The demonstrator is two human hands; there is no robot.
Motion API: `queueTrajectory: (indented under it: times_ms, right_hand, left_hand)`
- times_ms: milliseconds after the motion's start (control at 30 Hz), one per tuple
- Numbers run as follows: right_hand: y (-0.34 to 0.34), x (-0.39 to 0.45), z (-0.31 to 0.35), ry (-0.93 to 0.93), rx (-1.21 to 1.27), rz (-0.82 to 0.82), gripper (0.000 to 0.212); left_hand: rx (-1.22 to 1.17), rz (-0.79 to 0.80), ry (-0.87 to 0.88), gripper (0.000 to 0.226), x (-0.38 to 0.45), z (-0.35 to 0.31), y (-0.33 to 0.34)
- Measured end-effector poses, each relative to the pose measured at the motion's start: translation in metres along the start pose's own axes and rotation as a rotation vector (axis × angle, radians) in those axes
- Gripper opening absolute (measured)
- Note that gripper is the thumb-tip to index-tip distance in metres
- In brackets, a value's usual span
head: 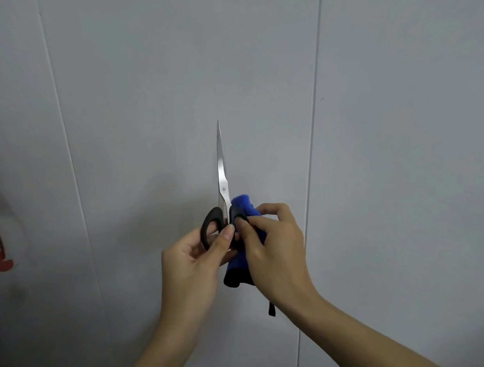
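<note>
Left hand (188, 264) pinches the stiff black-handled steel scissors (222, 185) (safest by the loops); right hand (272, 239) presses soft blue fleece cloth (244, 205) on them

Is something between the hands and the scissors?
Yes. A blue cloth sits partly between the right hand and the scissors, by one handle ring. The left hand holds them bare.

One pair of scissors (222, 182), one blue cloth (244, 205), two red hooks (3, 261), and two hands: left hand (189, 264), right hand (272, 245).
</note>
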State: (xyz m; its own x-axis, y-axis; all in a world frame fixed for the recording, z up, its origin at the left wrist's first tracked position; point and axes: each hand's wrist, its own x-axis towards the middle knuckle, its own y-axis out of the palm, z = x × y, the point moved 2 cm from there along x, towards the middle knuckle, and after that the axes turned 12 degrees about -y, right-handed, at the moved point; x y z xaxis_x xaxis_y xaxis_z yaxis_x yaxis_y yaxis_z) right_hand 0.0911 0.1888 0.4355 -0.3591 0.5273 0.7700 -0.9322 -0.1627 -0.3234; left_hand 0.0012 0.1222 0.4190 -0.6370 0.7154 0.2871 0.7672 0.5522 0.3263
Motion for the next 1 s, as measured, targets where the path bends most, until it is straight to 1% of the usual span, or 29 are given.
queueTrajectory:
  times_ms: [67, 167, 233, 333, 400, 467, 500, 533, 567, 633, 667, 733, 800, 867, 900, 967, 1000]
  right_hand:
    - [0.0, -0.001, 0.001, 0.041, 0.054, 0.054, 0.026]
    - [0.001, -0.005, 0.002, 0.141, 0.245, 0.099, 0.025]
    - [-0.002, -0.005, 0.001, 0.168, 0.335, 0.091, 0.04]
    - [-0.013, -0.001, 0.004, 0.058, 0.327, 0.064, 0.064]
    - [-0.024, 0.003, 0.006, 0.015, 0.384, 0.056, 0.081]
    - [-0.035, 0.01, 0.007, 0.061, 0.518, 0.047, 0.092]
    - [-0.041, 0.013, 0.006, 0.098, 0.572, 0.038, 0.092]
    - [-0.045, 0.017, 0.006, 0.128, 0.603, 0.041, 0.084]
    - [-0.05, 0.02, 0.005, 0.146, 0.599, 0.06, 0.069]
    - [-0.056, 0.027, 0.006, 0.139, 0.463, 0.101, 0.036]
    - [-0.06, 0.03, 0.006, 0.119, 0.37, 0.098, 0.027]
    - [-0.066, 0.04, 0.006, 0.038, 0.197, 0.059, 0.02]
    - [-0.071, 0.051, 0.009, -0.087, 0.025, -0.004, 0.021]
    - [-0.074, 0.059, 0.011, -0.268, -0.224, -0.085, 0.019]
    - [-0.073, 0.059, 0.012, -0.41, -0.367, -0.118, 0.017]
    - [-0.064, 0.053, 0.012, -0.707, -0.611, -0.115, 0.017]
    - [-0.056, 0.047, 0.01, -0.812, -0.683, -0.072, 0.017]
  left_hand:
    - [-0.027, -0.024, -0.008, 0.01, 0.001, 0.0, -0.001]
    - [-0.116, -0.044, -0.046, 0.012, 0.002, -0.002, -0.002]
    - [-0.166, -0.06, -0.062, 0.014, 0.003, -0.004, -0.005]
    - [-0.182, -0.067, -0.086, 0.014, 0.003, -0.005, -0.01]
    - [-0.188, -0.059, -0.108, 0.013, 0.002, -0.005, -0.013]
    - [-0.189, -0.047, -0.127, 0.013, 0.001, -0.005, -0.014]
    - [-0.191, -0.04, -0.133, 0.013, 0.001, -0.005, -0.014]
    - [-0.196, -0.035, -0.141, 0.014, 0.001, -0.005, -0.014]
    - [-0.201, -0.03, -0.155, 0.014, 0.002, -0.005, -0.014]
    - [-0.205, -0.016, -0.197, 0.014, 0.002, -0.003, -0.014]
    - [-0.207, -0.001, -0.221, 0.013, 0.002, -0.003, -0.013]
    - [-0.203, 0.042, -0.267, 0.011, 0.0, -0.003, -0.011]
    - [-0.191, 0.075, -0.308, 0.011, -0.003, -0.002, -0.01]
    - [-0.163, 0.097, -0.337, 0.017, -0.006, -0.001, -0.009]
    - [-0.153, 0.106, -0.348, 0.022, -0.007, 0.0, -0.008]
    - [-0.154, 0.13, -0.363, 0.031, -0.01, -0.001, -0.005]
    - [-0.158, 0.147, -0.361, 0.032, -0.012, -0.003, -0.003]
